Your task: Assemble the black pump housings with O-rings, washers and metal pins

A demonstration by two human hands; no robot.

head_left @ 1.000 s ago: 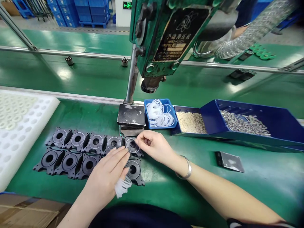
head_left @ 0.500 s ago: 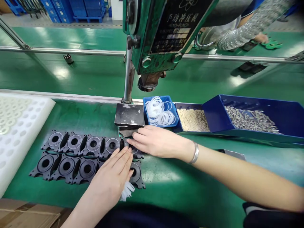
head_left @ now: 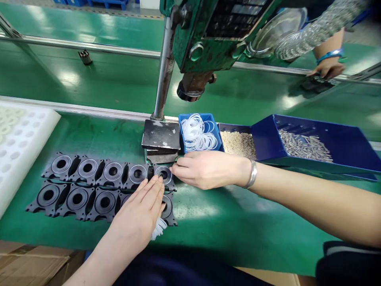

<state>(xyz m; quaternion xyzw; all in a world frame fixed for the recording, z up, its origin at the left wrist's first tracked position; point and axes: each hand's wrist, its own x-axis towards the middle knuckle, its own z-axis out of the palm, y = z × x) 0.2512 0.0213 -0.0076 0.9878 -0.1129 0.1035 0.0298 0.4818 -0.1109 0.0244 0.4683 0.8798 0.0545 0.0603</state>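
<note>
Two rows of black ring-centred housings (head_left: 113, 171) lie on the green bench. My left hand (head_left: 137, 212) stretches flat over them, its fingertips at the right-end housing of the back row (head_left: 168, 174). A bunch of thin white plastic rings (head_left: 159, 229) is tucked under that hand and sticks out below the thumb. At the right edge of the same housing is my right hand (head_left: 205, 170), thumb and fingers pinched together; anything between them is hidden.
A green hand press (head_left: 205, 51) overhangs the bench behind a black metal block (head_left: 160, 134). Right of it stand a blue bin (head_left: 219, 140) of white rings and a dark blue bin (head_left: 342, 139) of metal pins. White foam tray (head_left: 32, 135) left; another person's hand (head_left: 330, 67) beyond.
My right hand drew across the back-row end housing, then shifted right to its edge, fingers bunched. My left hand stayed over the housings with the rings. The view has tipped down.
</note>
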